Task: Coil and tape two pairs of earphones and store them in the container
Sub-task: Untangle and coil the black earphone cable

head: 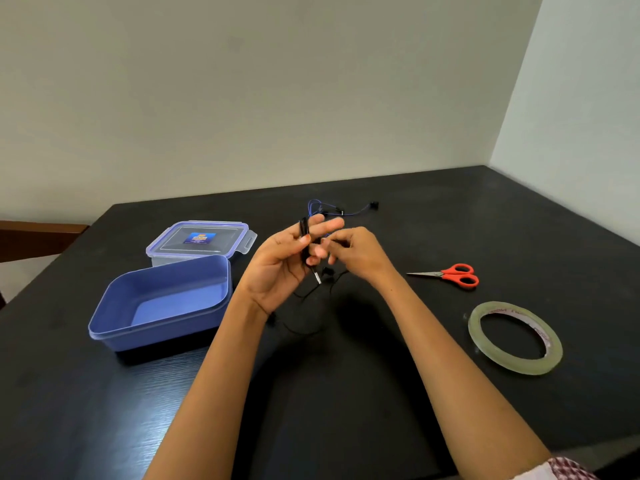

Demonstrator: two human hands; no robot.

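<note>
Above the middle of the dark table, my left hand (294, 254) is raised with black earphones (304, 233) wound around its fingers, the thumb pressing the cord. The plug end hangs below the palm and loose cord trails down to the table. My right hand (349, 251) pinches the same black cord right beside the left fingers. Blue earphones (341, 210) lie loose on the table behind both hands. The open blue container (162, 306) stands to the left, nothing in it.
The clear lid (199, 240) with blue clips sits behind the container. Red-handled scissors (457, 274) lie to the right, and a roll of clear tape (512, 337) lies flat nearer the front right. Walls bound the table at the back and right.
</note>
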